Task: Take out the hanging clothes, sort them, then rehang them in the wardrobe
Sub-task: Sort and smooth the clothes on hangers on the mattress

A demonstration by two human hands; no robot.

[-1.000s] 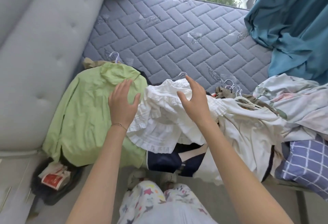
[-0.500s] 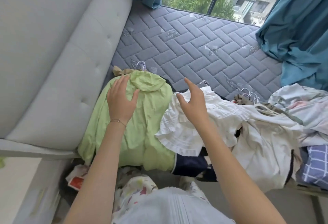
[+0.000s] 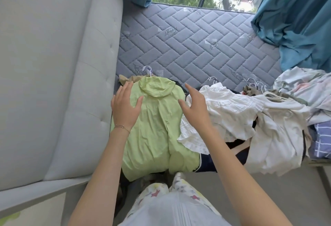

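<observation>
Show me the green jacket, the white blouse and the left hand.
green jacket (image 3: 154, 136), head view, middle of its back panel.
white blouse (image 3: 231, 107), head view, its upper fabric.
left hand (image 3: 125, 109), head view, back of the hand.

A grey quilted mattress (image 3: 188, 46) carries clothes along its near edge: a green hooded jacket (image 3: 152, 127) at the left corner; a white ruffled garment (image 3: 223, 111) just beside it; pale hangered clothes (image 3: 277, 136) further right; a floral sheet (image 3: 304, 86) at the right edge.

The head camera looks down, close above the left hand (image 3: 125, 108) and right hand (image 3: 195, 110), with the mattress (image 3: 197, 46) past them.
</observation>
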